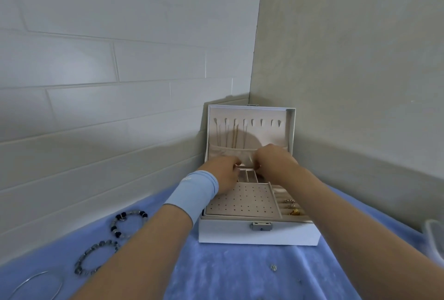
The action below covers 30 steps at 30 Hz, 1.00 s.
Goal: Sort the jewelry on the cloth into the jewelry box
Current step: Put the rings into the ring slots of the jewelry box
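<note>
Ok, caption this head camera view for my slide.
Left hand and right hand meet over the open jewelry box; beaded bracelets lie on the blue cloth.

the left hand point(225, 174) and right hand point(276, 159), fingers curled, sit close together at the back of the open white jewelry box point(259, 233), below its lid pocket point(228, 154). a dark-beaded bracelet point(128, 224), a grey bracelet point(96, 257) and a thin bangle point(36, 284) lie on the blue cloth point(228, 273).

Tiny indistinct trinket point(273, 267) on cloth point(228, 275)
</note>
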Each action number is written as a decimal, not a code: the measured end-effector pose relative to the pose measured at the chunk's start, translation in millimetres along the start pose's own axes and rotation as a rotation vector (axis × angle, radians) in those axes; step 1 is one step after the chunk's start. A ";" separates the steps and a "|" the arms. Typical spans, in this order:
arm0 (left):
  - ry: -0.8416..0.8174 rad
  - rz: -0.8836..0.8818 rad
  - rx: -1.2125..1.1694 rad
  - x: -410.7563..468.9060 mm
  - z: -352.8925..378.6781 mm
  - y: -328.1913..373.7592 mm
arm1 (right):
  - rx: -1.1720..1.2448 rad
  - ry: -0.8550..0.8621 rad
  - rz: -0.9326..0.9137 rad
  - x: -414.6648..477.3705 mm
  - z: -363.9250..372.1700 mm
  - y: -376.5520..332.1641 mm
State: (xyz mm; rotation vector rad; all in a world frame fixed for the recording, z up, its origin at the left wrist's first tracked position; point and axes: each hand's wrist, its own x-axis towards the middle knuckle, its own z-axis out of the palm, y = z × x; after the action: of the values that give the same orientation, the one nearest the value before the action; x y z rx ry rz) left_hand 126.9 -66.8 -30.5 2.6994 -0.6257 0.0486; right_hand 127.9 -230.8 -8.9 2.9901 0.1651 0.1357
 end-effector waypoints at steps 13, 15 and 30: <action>0.006 -0.021 -0.015 -1.5 1.7 4.2 | 0.065 0.009 0.000 1.7 4.2 0.1; -0.005 -0.017 -0.011 -0.5 1.1 3.2 | 0.034 -0.012 -0.004 3.7 3.9 -0.4; 0.141 0.087 -0.016 -1.8 -13.3 8.1 | 0.162 0.113 0.007 -7.0 -27.4 16.9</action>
State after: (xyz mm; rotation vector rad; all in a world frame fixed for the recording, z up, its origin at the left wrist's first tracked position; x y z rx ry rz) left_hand 122.5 -68.1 -15.5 2.6243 -0.6967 0.2539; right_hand 120.0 -244.4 20.1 3.1461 0.1857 0.3066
